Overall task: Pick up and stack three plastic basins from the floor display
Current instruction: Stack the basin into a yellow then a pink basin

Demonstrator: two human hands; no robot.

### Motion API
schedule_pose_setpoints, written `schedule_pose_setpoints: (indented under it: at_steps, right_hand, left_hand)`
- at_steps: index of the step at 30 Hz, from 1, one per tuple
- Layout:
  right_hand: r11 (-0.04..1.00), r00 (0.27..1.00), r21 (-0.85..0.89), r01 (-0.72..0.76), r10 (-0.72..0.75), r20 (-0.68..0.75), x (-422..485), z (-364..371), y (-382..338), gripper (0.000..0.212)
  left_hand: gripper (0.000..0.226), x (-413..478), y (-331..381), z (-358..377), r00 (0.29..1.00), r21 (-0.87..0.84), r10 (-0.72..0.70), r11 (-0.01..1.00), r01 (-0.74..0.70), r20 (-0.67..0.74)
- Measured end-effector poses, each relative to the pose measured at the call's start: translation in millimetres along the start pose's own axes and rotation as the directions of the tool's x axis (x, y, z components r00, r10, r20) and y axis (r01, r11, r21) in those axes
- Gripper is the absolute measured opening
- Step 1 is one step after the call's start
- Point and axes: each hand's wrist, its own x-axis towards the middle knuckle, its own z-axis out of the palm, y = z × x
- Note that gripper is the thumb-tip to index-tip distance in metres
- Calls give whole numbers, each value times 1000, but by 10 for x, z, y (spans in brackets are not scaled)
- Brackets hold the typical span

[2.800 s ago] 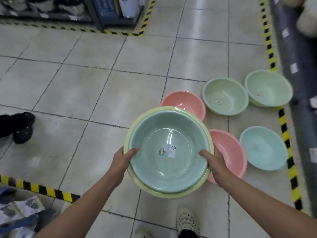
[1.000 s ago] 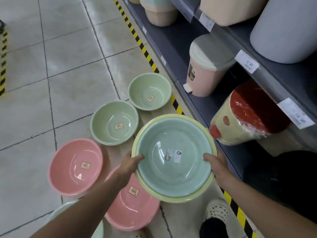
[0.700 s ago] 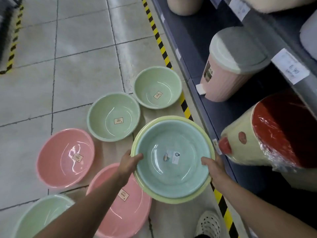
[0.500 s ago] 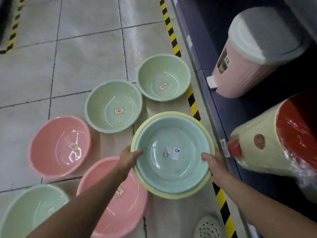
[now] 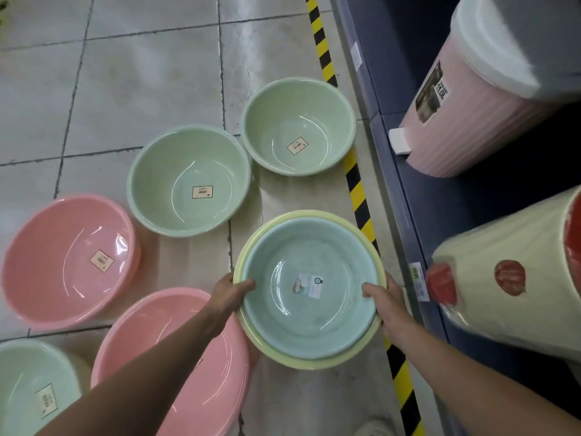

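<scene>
Tiled floor beside shelving. Nested stack is held above it, fingers of left hand and right hand closed on opposite rims. Nearest loose basin: pink basin, lying left, below the left hand.

We hold a pale blue plastic basin nested in a wider yellow plastic basin, left hand on the left rim, right hand on the right. Left of the stack, two pink plastic basins sit on the tiled floor; beyond it lie two pale green plastic basins. The striped floor tape runs along its right, with the dark store shelf past that.
</scene>
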Motion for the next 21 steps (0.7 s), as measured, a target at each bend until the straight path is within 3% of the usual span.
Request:
schedule_pose_setpoints:
  at_steps: [8,21]
  right_hand:
    - [997,996,57,-59,62,-59,287,-160,293,45]
    - [980,997,189,-58,67,-43,611,-403,542,44]
  left_hand:
    - [35,287,-185,255,997,3,16,1000,-16,77]
    - [42,464,-287,555,992,-88,44,996,-34,121]
